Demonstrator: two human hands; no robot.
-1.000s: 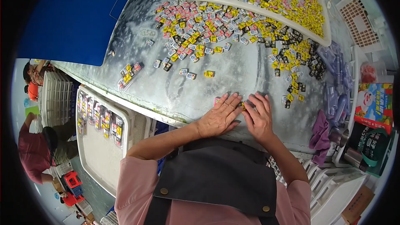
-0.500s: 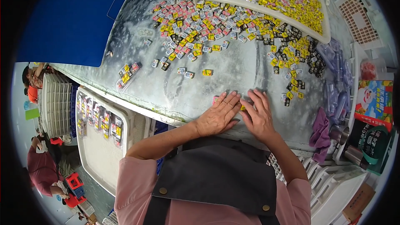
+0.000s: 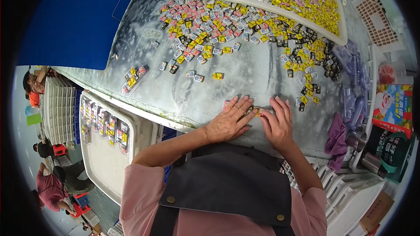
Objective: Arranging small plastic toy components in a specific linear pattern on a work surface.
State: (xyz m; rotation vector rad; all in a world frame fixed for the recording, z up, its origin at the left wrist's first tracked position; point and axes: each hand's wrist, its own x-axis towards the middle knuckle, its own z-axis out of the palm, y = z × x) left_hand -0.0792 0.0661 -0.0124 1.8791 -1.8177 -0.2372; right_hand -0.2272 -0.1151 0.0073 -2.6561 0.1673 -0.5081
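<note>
Left hand (image 3: 230, 122) lies flat, fingers extended, over small packs (image 3: 258, 112); right hand (image 3: 278, 127) has parted fingers, grip unclear. Uneven pressure could skew the packs.

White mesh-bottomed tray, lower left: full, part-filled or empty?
Part-filled. Clear plastic packs of small multicoloured pieces line one end of the white mesh-bottomed tray; its mesh shows below them.

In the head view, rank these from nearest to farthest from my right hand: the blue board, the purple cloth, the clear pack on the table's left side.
From your right hand:
1. Purple cloth: off to its right.
2. Clear pack: left, on the table.
3. Blue board: farthest, upper left.
</note>
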